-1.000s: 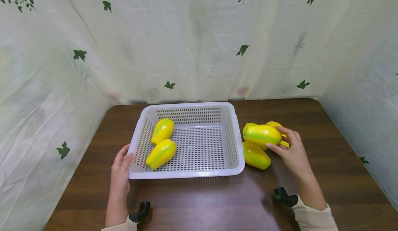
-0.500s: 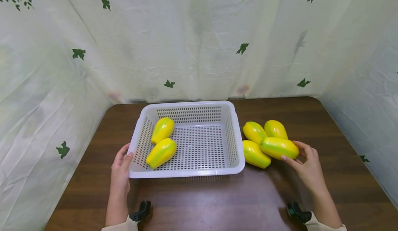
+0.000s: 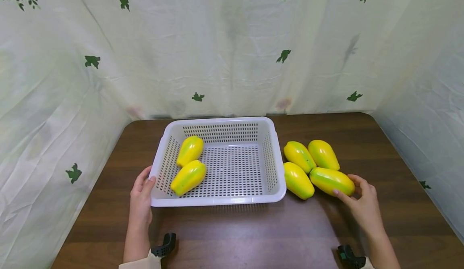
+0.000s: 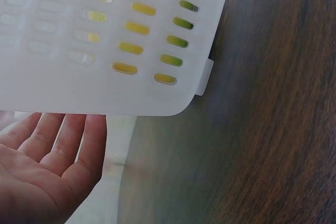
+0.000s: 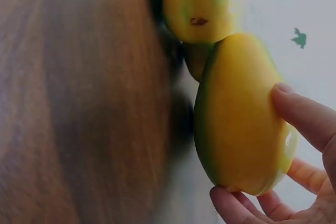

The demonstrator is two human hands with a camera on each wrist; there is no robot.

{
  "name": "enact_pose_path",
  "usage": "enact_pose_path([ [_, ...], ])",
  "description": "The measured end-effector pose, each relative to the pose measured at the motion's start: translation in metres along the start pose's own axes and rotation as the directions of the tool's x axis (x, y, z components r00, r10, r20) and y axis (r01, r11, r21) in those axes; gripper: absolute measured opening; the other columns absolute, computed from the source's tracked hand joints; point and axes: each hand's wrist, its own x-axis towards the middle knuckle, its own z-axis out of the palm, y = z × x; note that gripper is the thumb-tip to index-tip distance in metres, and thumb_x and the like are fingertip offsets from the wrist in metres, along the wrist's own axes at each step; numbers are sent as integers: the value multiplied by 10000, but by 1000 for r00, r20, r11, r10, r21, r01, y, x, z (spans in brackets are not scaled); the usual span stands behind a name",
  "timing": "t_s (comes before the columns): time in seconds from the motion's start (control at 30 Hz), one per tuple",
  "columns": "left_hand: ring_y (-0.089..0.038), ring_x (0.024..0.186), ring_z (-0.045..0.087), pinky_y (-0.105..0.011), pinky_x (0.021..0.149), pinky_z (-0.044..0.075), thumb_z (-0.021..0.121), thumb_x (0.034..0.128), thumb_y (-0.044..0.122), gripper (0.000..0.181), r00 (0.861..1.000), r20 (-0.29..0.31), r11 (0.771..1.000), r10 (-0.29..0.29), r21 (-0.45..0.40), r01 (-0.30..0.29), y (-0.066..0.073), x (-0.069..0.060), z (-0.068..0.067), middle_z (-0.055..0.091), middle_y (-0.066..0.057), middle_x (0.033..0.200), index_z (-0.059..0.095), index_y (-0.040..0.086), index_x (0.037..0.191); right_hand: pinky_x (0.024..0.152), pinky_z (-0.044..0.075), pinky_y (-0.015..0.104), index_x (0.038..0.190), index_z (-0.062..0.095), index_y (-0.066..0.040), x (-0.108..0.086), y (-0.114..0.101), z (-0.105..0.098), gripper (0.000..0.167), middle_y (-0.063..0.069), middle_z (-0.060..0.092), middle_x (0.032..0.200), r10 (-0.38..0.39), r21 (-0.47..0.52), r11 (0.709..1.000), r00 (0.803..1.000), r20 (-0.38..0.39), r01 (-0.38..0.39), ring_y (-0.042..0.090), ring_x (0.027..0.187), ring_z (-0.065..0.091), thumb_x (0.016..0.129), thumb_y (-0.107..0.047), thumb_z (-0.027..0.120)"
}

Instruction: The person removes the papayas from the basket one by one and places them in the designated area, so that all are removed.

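My left hand (image 3: 140, 198) grips the left rim of a white perforated plastic basket (image 3: 217, 201), thumb on the rim. In the left wrist view its fingers (image 4: 68, 142) reach up to the basket's edge (image 4: 105, 98). Two yellow-green papayas lie inside at the left, a rear papaya (image 3: 190, 150) and a front papaya (image 3: 188, 178). Right of the basket, my right hand (image 3: 364, 208) holds the near end of a papaya (image 3: 331, 181) between thumb and fingers. The right wrist view shows this papaya (image 5: 239, 119) with the thumb on its side and fingertips at its end.
Three more papayas lie close by: one papaya (image 3: 299, 181) against the basket's right side, one papaya (image 3: 299, 156) behind it and one papaya (image 3: 324, 154) farther right. The brown wooden table (image 3: 232, 236) ends at a pale curtain (image 3: 232, 59) with green bird shapes.
My right hand has moved right and toward me, bringing its papaya down from atop the others to the table beside them. My left hand and the basket stay in place.
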Motion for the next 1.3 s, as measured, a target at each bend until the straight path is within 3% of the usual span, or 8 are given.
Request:
enact_pose_path([
  [0.43,-146,985,515,-220,721,485,451,935,332,459,1000,1,1000,-4,-4,4,0,0,1,451,-53,1264,357,202,1364,631,354,75,1277,362,37,2,2,7,689,270,258,1206,-28,-65,997,1000,5,28,378,1030,346,789,-326,684],
  [0.57,-143,990,519,-228,719,487,451,936,326,459,1000,6,1000,5,-8,-5,0,-1,0,450,-54,1269,355,197,1366,796,404,350,1302,339,27,2,-2,6,721,280,229,1247,3,-66,998,1000,1,-3,420,1077,332,792,-358,673],
  [0.67,-150,994,516,-228,718,487,451,937,323,456,1000,3,1000,10,-5,-10,0,-1,0,452,-56,1266,358,196,1364,820,320,579,1313,331,28,2,-5,5,711,292,210,1277,-1,-44,999,1000,-18,0,456,1112,291,804,-339,667],
  [0.73,-154,997,510,-218,720,484,450,937,325,459,1000,0,1000,11,2,-11,0,-1,1,450,-60,1269,356,192,1366,850,295,606,1309,344,27,2,-8,4,679,287,213,1289,-21,-22,1000,999,-42,20,467,1125,278,811,-303,667],
  [0.9,-159,1005,507,-212,732,478,450,935,331,463,1000,-8,1000,20,16,-20,1,-1,1,449,-74,1279,357,190,1367,950,262,544,1281,397,19,4,-16,3,580,247,293,1265,-109,21,993,987,-119,113,433,1134,307,817,-196,671],
  [1.03,-160,1006,510,-215,730,479,451,935,331,460,1000,-13,1000,24,18,-24,1,0,1,451,-78,1278,362,186,1363,989,244,498,1302,391,-9,8,-17,3,593,213,320,1271,-161,49,984,977,-140,170,394,1163,327,813,-186,675],
  [1.2,-163,1014,501,-212,732,478,448,934,342,466,1000,-8,1000,14,25,-14,0,0,1,444,-73,1282,354,198,1368,998,275,237,1352,367,-188,23,5,10,650,104,357,1276,-208,-2,978,963,-171,211,278,1183,367,794,-279,689],
  [1.3,-170,1026,488,-207,742,473,447,933,350,466,1000,-4,1000,7,26,-7,-1,1,0,439,-65,1285,354,209,1366,1008,260,246,1355,360,-144,23,-13,7,646,126,359,1281,-236,34,969,959,-157,244,309,1186,357,803,-224,685],
])
